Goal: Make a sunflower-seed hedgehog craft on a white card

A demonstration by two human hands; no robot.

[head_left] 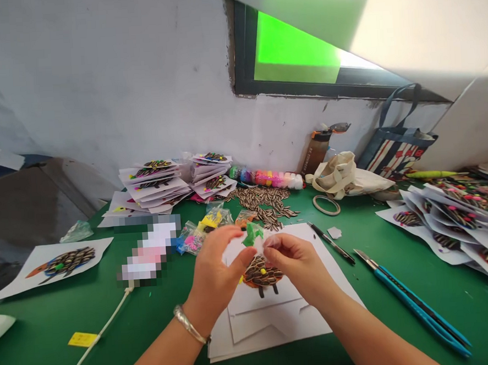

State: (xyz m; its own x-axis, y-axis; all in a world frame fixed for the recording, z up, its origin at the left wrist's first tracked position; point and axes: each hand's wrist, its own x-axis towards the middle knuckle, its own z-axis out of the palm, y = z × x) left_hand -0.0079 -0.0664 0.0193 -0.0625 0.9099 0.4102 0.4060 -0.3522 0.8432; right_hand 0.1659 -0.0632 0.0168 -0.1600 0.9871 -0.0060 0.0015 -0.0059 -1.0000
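Observation:
My right hand pinches the edge of a small clear plastic bag with green clay in it. Beside the bag, my left hand is curved, thumb and fingers apart, with a silver bangle on its wrist. Whether its fingertips touch the bag is hard to see. Below both hands lies a white sheet with a seed picture, a rounded body of striped sunflower seeds with yellow dots, an orange edge and two dark legs. My hands cover part of it. More white paper is stacked underneath.
Loose sunflower seeds and clay bags lie behind my hands. Finished sheets stand in piles at left and right. Blue tweezers, a pen, a tape roll and a bottle are rightward.

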